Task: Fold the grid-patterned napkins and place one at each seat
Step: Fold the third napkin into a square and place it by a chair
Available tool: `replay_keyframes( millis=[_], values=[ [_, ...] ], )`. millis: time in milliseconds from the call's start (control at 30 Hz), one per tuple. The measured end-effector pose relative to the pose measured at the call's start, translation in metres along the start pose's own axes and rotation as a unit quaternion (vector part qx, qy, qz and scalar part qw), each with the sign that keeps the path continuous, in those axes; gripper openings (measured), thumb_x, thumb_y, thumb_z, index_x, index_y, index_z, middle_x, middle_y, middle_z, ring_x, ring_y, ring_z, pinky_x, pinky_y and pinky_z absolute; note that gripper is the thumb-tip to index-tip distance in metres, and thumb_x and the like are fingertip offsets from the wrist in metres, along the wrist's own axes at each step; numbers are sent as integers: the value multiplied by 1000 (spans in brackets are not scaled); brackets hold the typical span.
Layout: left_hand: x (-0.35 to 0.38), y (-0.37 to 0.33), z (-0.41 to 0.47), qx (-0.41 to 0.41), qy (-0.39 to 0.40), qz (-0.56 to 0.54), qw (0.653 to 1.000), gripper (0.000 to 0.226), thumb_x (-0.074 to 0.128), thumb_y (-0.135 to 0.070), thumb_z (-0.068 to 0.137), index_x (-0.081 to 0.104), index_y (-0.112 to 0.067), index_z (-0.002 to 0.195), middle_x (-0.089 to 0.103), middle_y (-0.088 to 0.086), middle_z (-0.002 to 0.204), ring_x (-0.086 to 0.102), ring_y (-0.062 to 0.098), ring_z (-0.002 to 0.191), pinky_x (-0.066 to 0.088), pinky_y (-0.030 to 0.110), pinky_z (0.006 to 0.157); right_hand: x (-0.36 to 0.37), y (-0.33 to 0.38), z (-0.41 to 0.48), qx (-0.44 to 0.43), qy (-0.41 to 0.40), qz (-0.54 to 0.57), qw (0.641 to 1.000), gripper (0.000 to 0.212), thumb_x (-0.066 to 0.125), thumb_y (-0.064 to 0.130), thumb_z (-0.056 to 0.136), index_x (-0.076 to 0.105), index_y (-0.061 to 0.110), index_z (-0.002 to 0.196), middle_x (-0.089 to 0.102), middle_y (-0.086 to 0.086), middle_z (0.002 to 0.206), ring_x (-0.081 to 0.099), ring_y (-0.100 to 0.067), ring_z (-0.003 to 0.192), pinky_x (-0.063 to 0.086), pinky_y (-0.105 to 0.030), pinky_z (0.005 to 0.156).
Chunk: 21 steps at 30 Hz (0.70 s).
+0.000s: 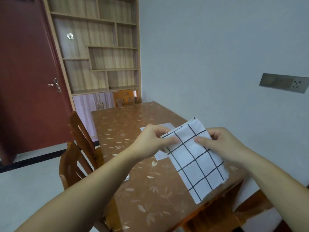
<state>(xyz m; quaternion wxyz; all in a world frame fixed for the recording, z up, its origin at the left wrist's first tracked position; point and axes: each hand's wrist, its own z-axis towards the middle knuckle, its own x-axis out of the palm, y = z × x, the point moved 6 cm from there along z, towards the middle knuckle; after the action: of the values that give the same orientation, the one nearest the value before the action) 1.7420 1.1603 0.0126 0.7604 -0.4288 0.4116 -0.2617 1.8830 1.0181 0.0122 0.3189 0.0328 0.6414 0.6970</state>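
Both forearms reach in from the bottom of the view, bare to the elbow, and meet over the table (133,190) near the centre. The left hand (154,141) comes in from 7 o'clock with its knuckles up; its thumb lies flat on top of the cloth and the fingers curl underneath, so it is pinched closed on the napkin's left edge. The right hand (222,144) comes in from 4 o'clock, thumb pointing toward 9 o'clock and pressed on the cloth, fingers bent behind – likewise clamped on the grid-patterned napkin (195,161).

The napkin – white with thin black lines – is held up off the tabletop between the two hands, folded into a long strip. Its upper end pokes out toward 12 o'clock past the fingers, and its lower end hangs toward 5 o'clock over the table's near edge, the bottom hem slightly frayed.

Under the left hand, a white cloth (161,154) lies flat on the brown leaf-printed surface, mostly hidden; whether it carries a grid I cannot tell. Wooden chairs (80,148) stand at 9 o'clock of the table, another chair (126,97) at its far end. The shelf unit (100,47) at 11 o'clock has bare compartments
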Motion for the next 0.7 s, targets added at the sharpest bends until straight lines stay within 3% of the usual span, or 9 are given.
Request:
replay_keyframes(
  millis=[67, 133, 267, 400, 500, 567, 633, 700],
  values=[
    [-6, -3, -3, 12, -20, -4, 1000, 17, 72, -20, 88, 78, -4, 89, 76, 13, 87, 73, 29, 80, 61, 35, 70, 1, 4, 0, -12, -7, 28, 1000, 10, 71, 15, 87, 76, 9, 93, 77, -13, 93, 73, -33, 89, 57, -51, 84],
    [-7, -7, -6, 27, -14, 13, 999, 25, 71, -23, 89, 75, 1, 84, 72, 20, 82, 67, 21, 70, 53, 27, 61, 6, 15, 1, -47, -13, 47, 998, 14, 69, 11, 88, 75, 9, 100, 76, -13, 97, 73, -28, 93, 57, -45, 86],
    [-14, -11, -10, 63, -42, 23, 997, 46, 71, -43, 82, 71, 3, 77, 65, 29, 78, 58, 37, 66, 41, 32, 60, 11, 27, 4, -78, -33, 45, 995, 14, 63, 9, 92, 76, 9, 86, 74, -7, 84, 67, -15, 78, 51, -32, 75],
    [-22, -18, -14, 94, -78, 19, 992, 25, 75, -30, 84, 75, -8, 73, 69, 20, 72, 64, 39, 73, 49, 41, 58, 15, 26, 4, -72, -11, 44, 996, 20, 58, 12, 96, 77, 11, 90, 76, -5, 90, 71, -15, 85, 55, -23, 75],
    [-27, -20, -16, 105, -84, 38, 990, 24, 77, -39, 79, 75, -16, 74, 69, 17, 73, 64, 38, 74, 53, 47, 61, 17, 27, 2, -65, 9, 23, 998, 23, 54, 13, 98, 77, 12, 95, 77, -5, 95, 72, -15, 92, 57, -22, 81],
    [-28, -19, -15, 84, -48, 48, 994, 19, 79, -34, 80, 77, -16, 80, 73, 0, 75, 68, 28, 76, 55, 41, 65, 19, 29, 1, -66, 16, 5, 998, 23, 54, 13, 98, 77, 12, 95, 77, -7, 95, 72, -16, 93, 56, -25, 85],
    [-24, -20, -13, 68, 1, 88, 994, 16, 76, -29, 84, 79, -13, 87, 72, -19, 76, 67, 6, 74, 52, 23, 64, 21, 31, 2, -71, 20, -22, 997, 24, 54, 13, 98, 78, 13, 93, 76, -9, 95, 71, -16, 92, 54, -28, 85],
    [-24, -23, -12, 73, 11, 106, 992, 17, 72, -27, 88, 79, -12, 86, 70, -22, 71, 63, -2, 70, 47, 15, 63, 23, 32, 3, -68, 15, -12, 998, 22, 56, 13, 97, 78, 12, 93, 77, -9, 96, 71, -17, 93, 56, -26, 83]
  ],
)
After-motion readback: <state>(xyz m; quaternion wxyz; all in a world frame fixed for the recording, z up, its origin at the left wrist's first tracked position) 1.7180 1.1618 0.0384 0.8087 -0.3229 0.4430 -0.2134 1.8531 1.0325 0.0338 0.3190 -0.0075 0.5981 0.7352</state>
